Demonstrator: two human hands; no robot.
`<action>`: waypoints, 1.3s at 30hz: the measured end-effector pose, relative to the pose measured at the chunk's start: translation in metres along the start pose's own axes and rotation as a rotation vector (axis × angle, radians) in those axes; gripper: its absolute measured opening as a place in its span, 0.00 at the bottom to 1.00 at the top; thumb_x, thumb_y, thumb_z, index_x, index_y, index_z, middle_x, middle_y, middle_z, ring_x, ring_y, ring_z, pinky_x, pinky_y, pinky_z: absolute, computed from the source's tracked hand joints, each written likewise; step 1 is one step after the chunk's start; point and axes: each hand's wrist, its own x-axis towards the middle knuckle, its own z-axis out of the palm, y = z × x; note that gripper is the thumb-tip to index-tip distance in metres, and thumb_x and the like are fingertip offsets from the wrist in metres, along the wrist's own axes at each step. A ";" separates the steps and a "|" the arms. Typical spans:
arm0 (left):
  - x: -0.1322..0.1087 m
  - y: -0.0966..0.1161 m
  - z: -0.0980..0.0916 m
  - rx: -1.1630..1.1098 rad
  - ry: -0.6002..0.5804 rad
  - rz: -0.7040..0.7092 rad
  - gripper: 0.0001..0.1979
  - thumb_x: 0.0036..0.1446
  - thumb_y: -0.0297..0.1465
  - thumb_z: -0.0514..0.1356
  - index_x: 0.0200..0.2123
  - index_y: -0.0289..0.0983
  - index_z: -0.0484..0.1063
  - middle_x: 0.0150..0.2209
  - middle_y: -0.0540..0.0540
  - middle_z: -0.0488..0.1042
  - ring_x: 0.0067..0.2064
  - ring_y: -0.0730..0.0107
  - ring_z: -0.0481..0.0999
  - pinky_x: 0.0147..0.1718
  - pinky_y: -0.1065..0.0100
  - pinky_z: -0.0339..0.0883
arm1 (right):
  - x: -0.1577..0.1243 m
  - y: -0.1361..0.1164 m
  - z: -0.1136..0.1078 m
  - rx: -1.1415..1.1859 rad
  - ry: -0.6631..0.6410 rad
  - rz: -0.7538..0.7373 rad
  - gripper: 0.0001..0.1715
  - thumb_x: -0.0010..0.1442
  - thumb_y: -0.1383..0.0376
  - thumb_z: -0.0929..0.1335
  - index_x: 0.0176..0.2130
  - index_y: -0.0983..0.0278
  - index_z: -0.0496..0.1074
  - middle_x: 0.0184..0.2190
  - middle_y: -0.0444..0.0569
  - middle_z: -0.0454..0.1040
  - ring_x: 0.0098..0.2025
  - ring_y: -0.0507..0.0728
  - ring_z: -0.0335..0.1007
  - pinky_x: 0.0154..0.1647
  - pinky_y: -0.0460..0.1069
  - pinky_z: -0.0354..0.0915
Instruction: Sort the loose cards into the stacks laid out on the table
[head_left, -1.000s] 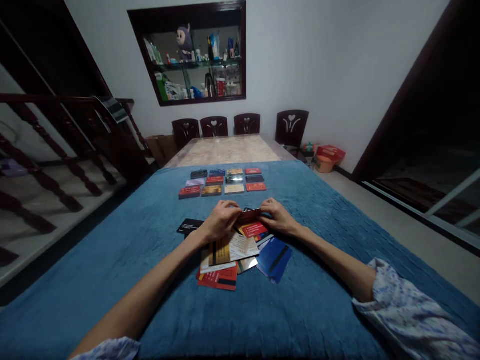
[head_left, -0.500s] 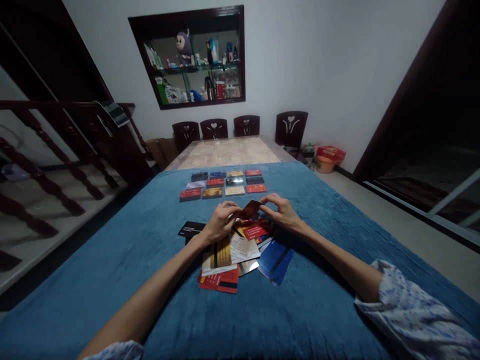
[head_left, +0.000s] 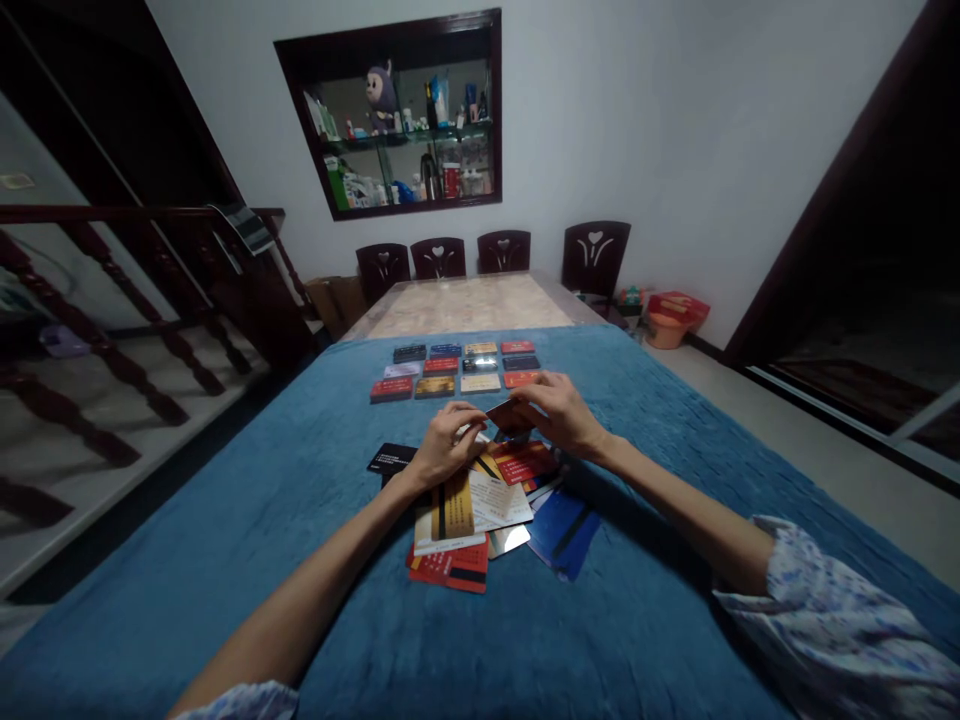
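Both hands meet over a loose heap of cards on a blue cloth. My right hand pinches a dark reddish card lifted a little above the heap. Beside it my left hand has its fingers curled, the fingertips at or near the card's left edge. Farther away, two neat rows of cards lie side by side on the cloth. A black card lies alone to the left of my left wrist.
Beyond the cloth the marble table top is bare, with several dark chairs at its far end. A dark wooden stair railing stands to the left. A wall niche holds bottles and a toy.
The reddish card came up off the heap, held between both hands, and has moved slightly away from me and to the right. My view shifted a little to the left.
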 end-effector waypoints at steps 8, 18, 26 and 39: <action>0.002 0.008 -0.004 -0.035 0.106 -0.036 0.07 0.59 0.26 0.59 0.40 0.37 0.76 0.41 0.44 0.77 0.46 0.65 0.75 0.49 0.63 0.70 | 0.015 -0.010 0.006 -0.155 -0.052 -0.182 0.11 0.68 0.62 0.65 0.42 0.60 0.78 0.32 0.49 0.79 0.42 0.59 0.63 0.50 0.55 0.52; -0.002 0.003 0.004 0.098 0.056 -0.043 0.09 0.54 0.20 0.60 0.36 0.37 0.74 0.36 0.46 0.74 0.43 0.64 0.73 0.44 0.63 0.69 | 0.014 -0.021 0.019 -0.131 -0.059 -0.198 0.12 0.68 0.64 0.64 0.40 0.61 0.77 0.32 0.49 0.80 0.41 0.59 0.62 0.47 0.55 0.52; -0.008 -0.008 -0.001 0.110 0.017 -0.073 0.18 0.53 0.20 0.61 0.47 0.39 0.72 0.42 0.46 0.75 0.41 0.65 0.74 0.45 0.62 0.68 | -0.007 -0.012 0.033 -0.135 -0.113 -0.063 0.13 0.63 0.70 0.66 0.47 0.62 0.74 0.39 0.52 0.79 0.42 0.60 0.65 0.47 0.54 0.54; -0.010 -0.012 -0.009 0.181 -0.045 -0.106 0.17 0.53 0.19 0.58 0.44 0.39 0.74 0.39 0.46 0.75 0.43 0.63 0.73 0.46 0.61 0.66 | -0.016 -0.009 0.034 -0.112 -0.212 0.028 0.19 0.61 0.69 0.69 0.52 0.62 0.71 0.40 0.52 0.80 0.42 0.60 0.67 0.45 0.53 0.55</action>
